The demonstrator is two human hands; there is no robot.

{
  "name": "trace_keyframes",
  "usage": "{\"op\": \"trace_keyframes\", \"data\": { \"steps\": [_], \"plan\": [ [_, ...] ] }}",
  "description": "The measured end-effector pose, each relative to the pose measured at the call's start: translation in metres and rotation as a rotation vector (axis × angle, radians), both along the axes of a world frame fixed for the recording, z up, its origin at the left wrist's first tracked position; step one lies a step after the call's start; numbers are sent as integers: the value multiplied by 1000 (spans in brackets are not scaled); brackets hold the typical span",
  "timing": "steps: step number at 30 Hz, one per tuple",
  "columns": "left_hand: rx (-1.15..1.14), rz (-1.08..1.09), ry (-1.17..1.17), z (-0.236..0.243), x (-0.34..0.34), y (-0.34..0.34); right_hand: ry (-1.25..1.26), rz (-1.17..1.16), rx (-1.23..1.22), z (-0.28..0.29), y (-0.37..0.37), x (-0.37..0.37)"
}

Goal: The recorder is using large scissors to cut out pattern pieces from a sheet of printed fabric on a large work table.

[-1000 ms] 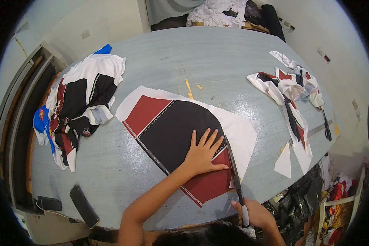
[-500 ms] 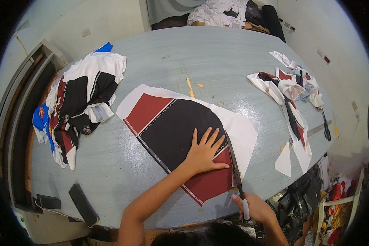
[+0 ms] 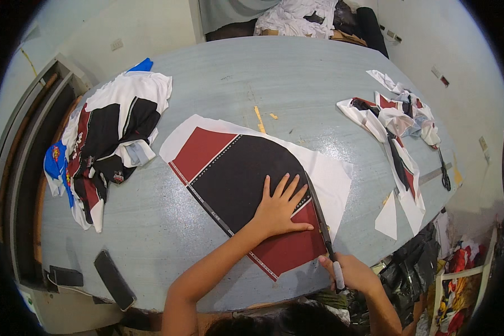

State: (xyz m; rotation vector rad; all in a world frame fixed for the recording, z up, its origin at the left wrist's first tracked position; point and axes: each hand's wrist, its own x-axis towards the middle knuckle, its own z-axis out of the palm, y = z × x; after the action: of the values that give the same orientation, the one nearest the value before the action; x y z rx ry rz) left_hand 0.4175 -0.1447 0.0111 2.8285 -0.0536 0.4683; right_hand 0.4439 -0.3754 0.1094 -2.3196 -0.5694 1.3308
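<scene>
A cut-out style fabric piece (image 3: 235, 173) of red and black panels with patterned strips and white margins lies flat on the blue-grey table (image 3: 207, 73). My left hand (image 3: 274, 210) rests on it with fingers spread. My right hand (image 3: 350, 271), at the piece's lower right, grips the scissors (image 3: 325, 235); their long dark blades run along the curved boundary between the printed panel and the white cloth. Whether the blade tips are closed is hard to tell.
Mixed garments (image 3: 117, 129) lie left, fabric scraps (image 3: 397, 120) and another pair of dark scissors (image 3: 446, 176) right. A black phone (image 3: 113, 280) and small black block (image 3: 66, 275) sit near-left. Behind the table are piled white cloth (image 3: 294, 17) and dark rolls; bags (image 3: 403, 263) stand below right.
My right hand and the scissors have moved slightly up and to the right, the blades reaching higher along the curve. My left hand has hardly moved.
</scene>
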Motion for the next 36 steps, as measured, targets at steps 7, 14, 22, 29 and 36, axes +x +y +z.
{"op": "trace_keyframes", "data": {
  "steps": [7,14,22,29,36],
  "plan": [
    [-17,-16,7,1,1,-1,-13,0,12,-4,-9,2],
    [-36,-12,-24,-4,0,-1,22,38,-16,11,2,14],
    [-19,113,-54,-3,3,5,11,2,2,8,8,19],
    [-23,134,-5,-6,1,0,-6,10,5,-6,4,20],
    [-17,142,-12,-5,0,2,-96,40,-3,-10,7,22]
  ]
}}
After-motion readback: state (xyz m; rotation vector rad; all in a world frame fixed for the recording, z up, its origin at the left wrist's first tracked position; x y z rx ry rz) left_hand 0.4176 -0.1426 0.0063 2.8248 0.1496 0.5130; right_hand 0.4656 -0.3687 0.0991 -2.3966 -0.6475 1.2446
